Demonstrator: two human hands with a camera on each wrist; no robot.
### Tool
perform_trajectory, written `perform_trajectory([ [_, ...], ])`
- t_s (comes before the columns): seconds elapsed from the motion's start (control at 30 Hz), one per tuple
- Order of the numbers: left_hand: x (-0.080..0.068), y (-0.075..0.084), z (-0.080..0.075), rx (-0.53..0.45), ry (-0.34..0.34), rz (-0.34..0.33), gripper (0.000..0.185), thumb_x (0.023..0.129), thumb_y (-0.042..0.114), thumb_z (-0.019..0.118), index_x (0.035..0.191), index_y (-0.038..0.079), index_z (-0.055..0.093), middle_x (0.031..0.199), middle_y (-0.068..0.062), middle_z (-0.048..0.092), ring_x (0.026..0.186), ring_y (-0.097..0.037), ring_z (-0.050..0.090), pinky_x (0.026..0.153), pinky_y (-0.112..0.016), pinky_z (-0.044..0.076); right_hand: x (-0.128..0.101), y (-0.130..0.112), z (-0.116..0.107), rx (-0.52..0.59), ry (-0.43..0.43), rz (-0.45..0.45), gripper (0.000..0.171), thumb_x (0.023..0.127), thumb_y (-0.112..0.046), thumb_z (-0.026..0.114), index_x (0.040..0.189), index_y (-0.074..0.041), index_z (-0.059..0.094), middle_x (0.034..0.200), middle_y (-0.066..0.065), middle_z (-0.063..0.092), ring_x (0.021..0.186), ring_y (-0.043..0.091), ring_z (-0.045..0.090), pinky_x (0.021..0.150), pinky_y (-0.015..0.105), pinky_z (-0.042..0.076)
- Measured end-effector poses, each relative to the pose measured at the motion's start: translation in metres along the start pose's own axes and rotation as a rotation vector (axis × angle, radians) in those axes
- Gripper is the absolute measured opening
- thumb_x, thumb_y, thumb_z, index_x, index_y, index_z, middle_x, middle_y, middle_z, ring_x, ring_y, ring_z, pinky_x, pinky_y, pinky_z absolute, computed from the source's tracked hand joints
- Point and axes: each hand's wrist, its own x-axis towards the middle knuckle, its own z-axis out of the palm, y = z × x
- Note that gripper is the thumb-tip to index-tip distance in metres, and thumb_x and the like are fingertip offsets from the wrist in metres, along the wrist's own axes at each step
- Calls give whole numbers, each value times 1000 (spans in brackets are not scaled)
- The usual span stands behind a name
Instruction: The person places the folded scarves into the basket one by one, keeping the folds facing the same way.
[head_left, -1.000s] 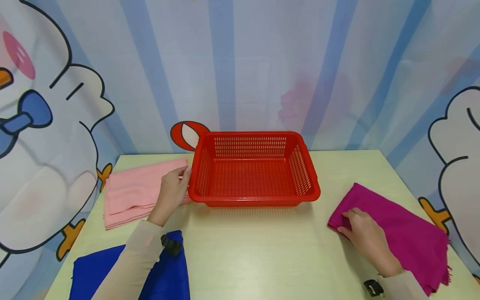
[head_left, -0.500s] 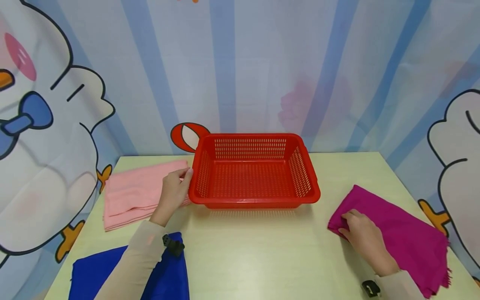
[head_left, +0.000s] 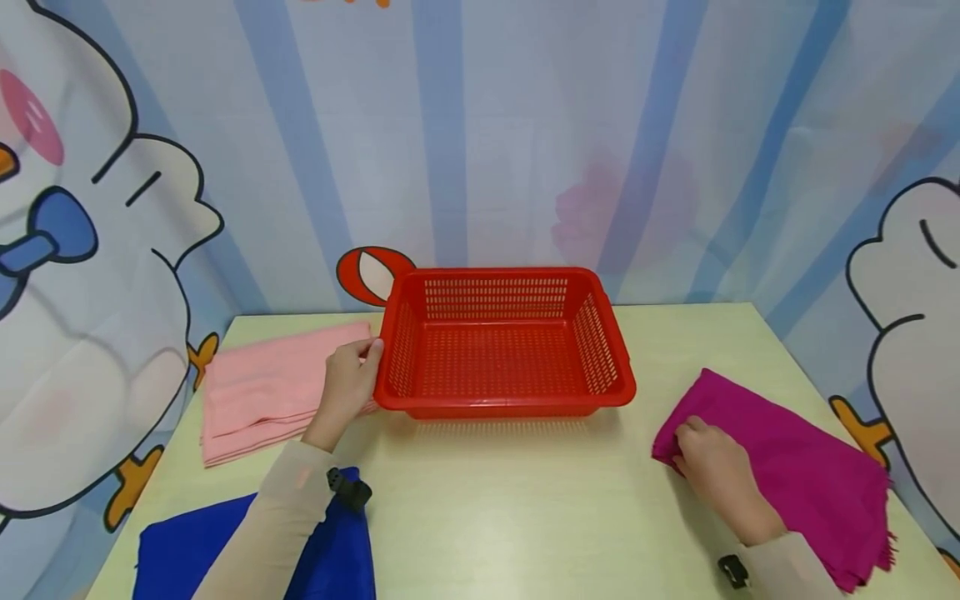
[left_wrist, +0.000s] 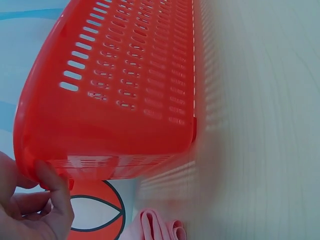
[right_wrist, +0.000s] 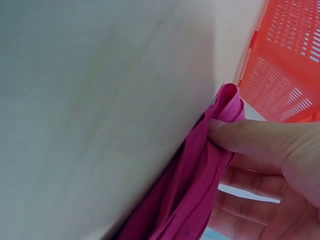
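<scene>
A red plastic basket [head_left: 495, 358] with slotted walls stands at the middle back of the table. At its left rim my left hand [head_left: 350, 379] pinches the edge between thumb and fingers, as the left wrist view shows with the same hand [left_wrist: 37, 205] at the basket's corner. On the right lies a folded magenta cloth [head_left: 795, 467] with a fringed end. My right hand [head_left: 716, 467] pinches its near-left edge; in the right wrist view the thumb presses on the layered folds of the magenta cloth [right_wrist: 200, 170], with the fingers behind.
A folded pink cloth [head_left: 262, 383] lies left of the basket, behind the left hand. A blue cloth [head_left: 187, 542] sits at the front left, partly under the left forearm. A cartoon-printed curtain [head_left: 510, 125] rises behind the pale table [head_left: 510, 508].
My right hand has closed further on the magenta cloth's edge. The left hand stays at the basket's rim. The head view has shifted slightly.
</scene>
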Motion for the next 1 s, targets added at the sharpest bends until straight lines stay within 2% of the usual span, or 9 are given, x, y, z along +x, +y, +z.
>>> perform_trajectory([
  [0.33,1,1,3,-2,24,-22,36,106,18,47,123,-9,65,99,-24,69,82,-32,67,65,-33,56,5,-4,-2,-44,1,-41,30,71,2,85,70,-1,55,72,10,49,54,28,51,44,41,49],
  [0.63,2,1,6,-9,31,-22,35,105,18,49,121,-8,67,94,-23,70,77,-29,67,58,-22,51,7,-3,-1,-44,-8,-30,30,72,5,81,68,-3,53,70,9,48,54,25,50,43,40,47],
  [0.77,2,2,8,-16,35,-15,35,105,18,49,120,-8,68,92,-23,70,76,-29,67,58,-25,52,7,-1,0,-32,-10,-8,28,73,6,78,68,-4,52,69,8,48,55,26,51,43,42,47],
  [1.0,2,2,13,10,74,-2,36,106,16,48,122,-12,64,91,-23,69,80,-32,65,70,-40,53,8,-1,1,-3,0,18,25,76,8,71,67,-6,52,66,6,49,55,28,53,42,44,46],
])
